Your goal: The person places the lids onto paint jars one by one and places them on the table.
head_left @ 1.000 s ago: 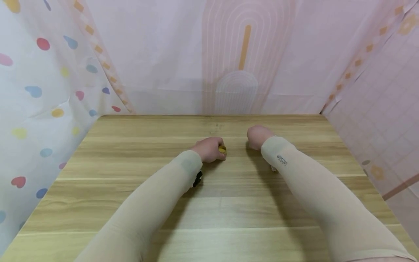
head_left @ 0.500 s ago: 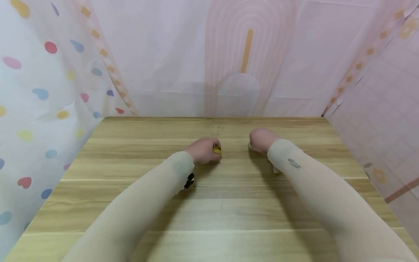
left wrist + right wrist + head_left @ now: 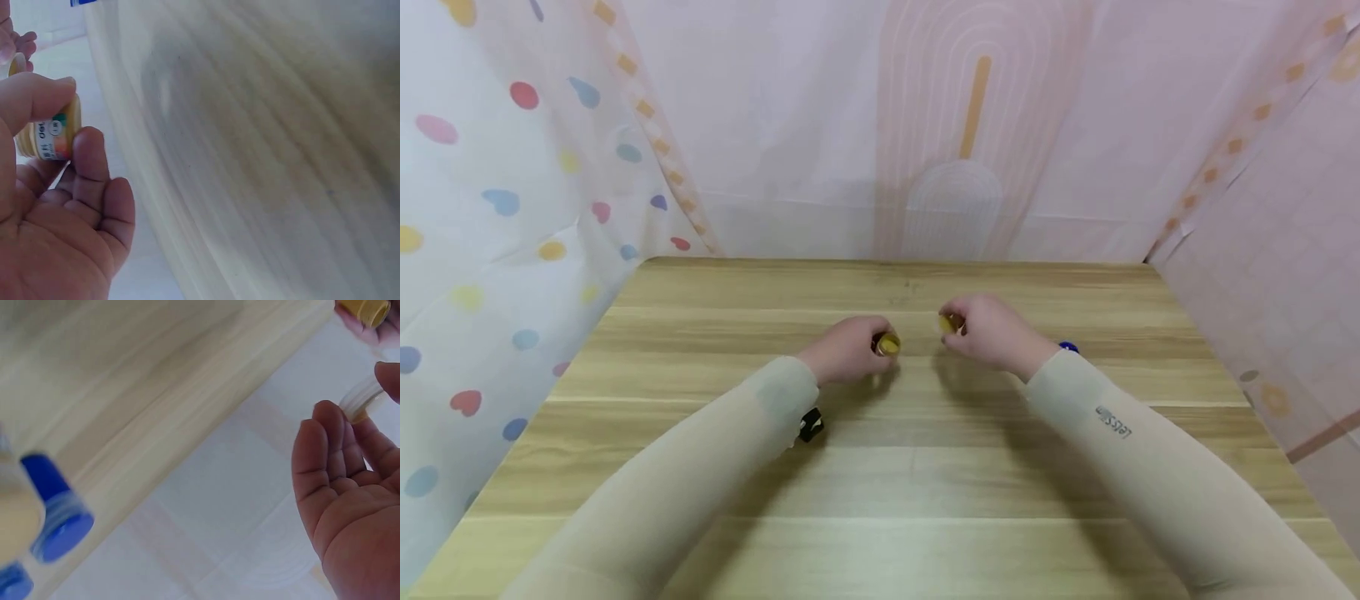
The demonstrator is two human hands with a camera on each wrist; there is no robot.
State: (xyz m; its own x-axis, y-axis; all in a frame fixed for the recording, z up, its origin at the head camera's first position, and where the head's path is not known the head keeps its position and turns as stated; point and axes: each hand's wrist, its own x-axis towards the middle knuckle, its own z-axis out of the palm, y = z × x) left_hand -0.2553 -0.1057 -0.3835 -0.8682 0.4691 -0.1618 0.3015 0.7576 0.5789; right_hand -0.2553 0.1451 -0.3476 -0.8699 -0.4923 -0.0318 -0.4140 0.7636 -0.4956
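In the head view my left hand pinches a small paint jar tilted on its side, its round yellow mouth facing right. Thumb and index finger grip the jar in the left wrist view, where a white label with coloured print shows. My right hand stands to the right, apart from the jar, holding a small round lid stained yellow. Clear plastic with yellow on it makes up this lid in the right wrist view, pinched between thumb and fingers.
A blue object peeks out behind the right forearm. Blue jars and a blurred pale yellow thing appear in the right wrist view. The wooden table meets a patterned cloth at its back edge.
My right hand has turned, bringing the yellow-stained lid into sight. The left hand has moved slightly left with the jar, whose mouth shows more. A blue object has come into sight behind the right forearm.
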